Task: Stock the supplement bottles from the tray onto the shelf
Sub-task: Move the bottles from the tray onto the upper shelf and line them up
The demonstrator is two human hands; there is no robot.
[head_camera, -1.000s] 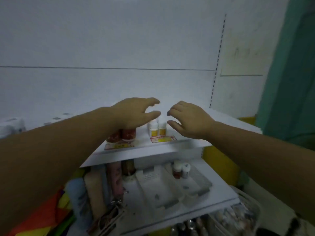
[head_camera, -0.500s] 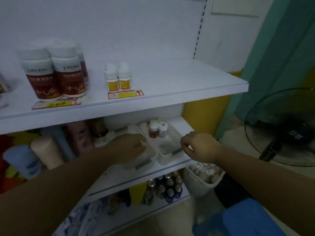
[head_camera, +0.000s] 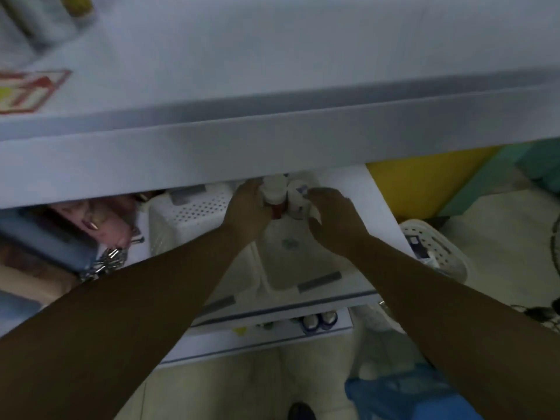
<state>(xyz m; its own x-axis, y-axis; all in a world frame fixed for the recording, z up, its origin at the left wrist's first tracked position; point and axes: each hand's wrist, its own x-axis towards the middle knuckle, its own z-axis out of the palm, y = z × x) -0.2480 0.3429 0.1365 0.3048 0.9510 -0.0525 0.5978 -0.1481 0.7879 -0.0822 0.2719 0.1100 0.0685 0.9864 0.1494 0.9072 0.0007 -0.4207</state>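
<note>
Two small supplement bottles stand at the back of a white perforated tray [head_camera: 303,268] on the lower shelf. My left hand [head_camera: 247,212] wraps the red-labelled bottle [head_camera: 274,194] with a white cap. My right hand [head_camera: 328,218] closes on the white bottle [head_camera: 295,195] beside it. Both bottles sit just under the front lip of the upper shelf [head_camera: 272,134], which hides their tops partly. The upper shelf carries a red and yellow price label [head_camera: 27,90] at the far left.
A second white perforated tray [head_camera: 194,213] sits left of the first. Pink and blue packages [head_camera: 60,231] and metal clips fill the lower shelf's left. A white basket [head_camera: 436,253] and a blue bag [head_camera: 403,392] stand on the floor at right.
Both hands dropped from the upper shelf to the lower one, reached into the right tray and closed on the two bottles. The camera tilted down and moved closer.
</note>
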